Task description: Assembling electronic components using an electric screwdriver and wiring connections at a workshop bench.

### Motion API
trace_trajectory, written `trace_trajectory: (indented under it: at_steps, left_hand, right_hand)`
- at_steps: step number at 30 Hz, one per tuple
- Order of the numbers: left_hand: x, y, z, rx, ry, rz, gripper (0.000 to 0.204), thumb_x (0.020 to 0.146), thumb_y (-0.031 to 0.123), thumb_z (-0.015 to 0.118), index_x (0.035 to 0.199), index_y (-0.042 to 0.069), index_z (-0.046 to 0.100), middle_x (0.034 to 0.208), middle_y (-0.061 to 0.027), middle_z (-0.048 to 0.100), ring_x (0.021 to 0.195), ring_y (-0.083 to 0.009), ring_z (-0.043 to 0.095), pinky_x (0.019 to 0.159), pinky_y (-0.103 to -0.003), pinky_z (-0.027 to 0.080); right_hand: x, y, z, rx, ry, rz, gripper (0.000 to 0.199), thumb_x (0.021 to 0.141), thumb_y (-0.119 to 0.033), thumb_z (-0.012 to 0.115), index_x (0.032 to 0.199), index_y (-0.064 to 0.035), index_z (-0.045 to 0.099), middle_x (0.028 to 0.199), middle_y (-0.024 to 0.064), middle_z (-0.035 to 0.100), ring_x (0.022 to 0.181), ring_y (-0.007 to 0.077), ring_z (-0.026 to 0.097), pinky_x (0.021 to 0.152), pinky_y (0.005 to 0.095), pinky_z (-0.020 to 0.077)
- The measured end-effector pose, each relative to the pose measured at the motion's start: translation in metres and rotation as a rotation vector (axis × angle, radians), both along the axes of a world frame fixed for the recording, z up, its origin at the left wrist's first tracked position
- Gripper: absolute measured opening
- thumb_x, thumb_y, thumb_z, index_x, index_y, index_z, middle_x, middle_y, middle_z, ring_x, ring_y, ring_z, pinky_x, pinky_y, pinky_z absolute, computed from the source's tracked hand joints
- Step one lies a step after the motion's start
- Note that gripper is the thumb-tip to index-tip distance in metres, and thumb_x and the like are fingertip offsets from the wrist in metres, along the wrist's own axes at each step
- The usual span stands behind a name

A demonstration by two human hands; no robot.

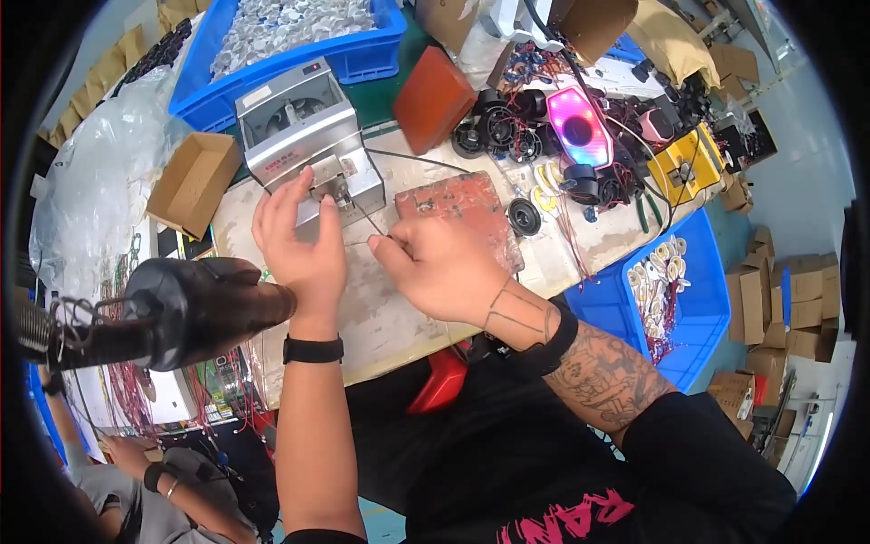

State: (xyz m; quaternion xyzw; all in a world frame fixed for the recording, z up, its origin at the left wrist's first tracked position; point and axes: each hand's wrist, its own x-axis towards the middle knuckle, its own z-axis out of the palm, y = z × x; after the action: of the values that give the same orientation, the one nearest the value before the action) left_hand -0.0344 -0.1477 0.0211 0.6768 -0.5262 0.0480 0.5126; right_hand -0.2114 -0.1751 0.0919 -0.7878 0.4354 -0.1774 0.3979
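Both fingers (385,243) seemingly on wire (367,218)

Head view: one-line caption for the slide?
Left hand at a small grey benchtop machine, right hand pinching a thin wire running to it, on a cluttered workbench.

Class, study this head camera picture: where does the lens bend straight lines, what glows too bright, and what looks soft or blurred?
Head view: the worktable edge and blue bins curve toward the black round rim; the pink-lit speaker glows overbright, its detail washed out; the dark lamp head close to the lens looks soft; both hands, left hand and right hand, are fairly sharp under even light, with faint shadows.
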Motion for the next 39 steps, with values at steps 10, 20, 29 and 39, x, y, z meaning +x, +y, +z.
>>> trace_trajectory:
  at_steps: [10,20,29,39]
  left_hand:
    - [0.000,0.002,0.000,0.018,0.052,0.007,0.037,0.089,0.011,0.073,0.126,0.012,0.072,0.124,-0.0101,0.068,0.128,-0.0332,0.052,0.118,-0.047,0.034]
    - [0.001,0.001,0.000,0.002,0.051,-0.014,0.038,0.089,0.012,0.073,0.127,0.012,0.072,0.124,-0.0093,0.069,0.128,-0.0326,0.052,0.117,-0.046,0.034]
    - [0.000,0.003,0.005,0.005,0.036,-0.014,0.037,0.089,0.011,0.072,0.125,0.011,0.072,0.126,-0.0121,0.066,0.127,-0.0340,0.052,0.114,-0.045,0.038]
    - [-0.025,0.030,0.037,0.303,0.862,-0.216,0.031,0.104,0.030,0.063,0.104,0.000,0.072,0.070,0.0039,0.056,0.065,-0.0020,0.049,0.055,-0.021,0.035]
  right_hand:
    - [0.001,0.001,-0.001,-0.008,0.035,0.003,0.043,0.099,-0.029,0.060,0.070,0.0022,0.064,0.062,0.0240,0.058,0.058,0.0405,0.060,0.057,0.0489,0.0443]
    - [0.002,0.000,0.009,0.024,0.056,-0.007,0.043,0.096,-0.029,0.060,0.069,0.0032,0.067,0.067,0.0276,0.064,0.070,0.0456,0.067,0.071,0.0540,0.0534]
    - [0.003,0.001,-0.006,0.325,-0.126,-0.025,0.043,0.103,-0.034,0.054,0.078,-0.0014,0.067,0.061,0.0150,0.059,0.058,0.0319,0.061,0.060,0.0444,0.0478]
    - [0.001,0.003,-0.011,1.303,-0.768,-0.116,0.044,0.110,-0.045,0.043,0.101,-0.0058,0.061,0.054,0.0011,0.045,0.049,0.0187,0.048,0.057,0.0326,0.0408]
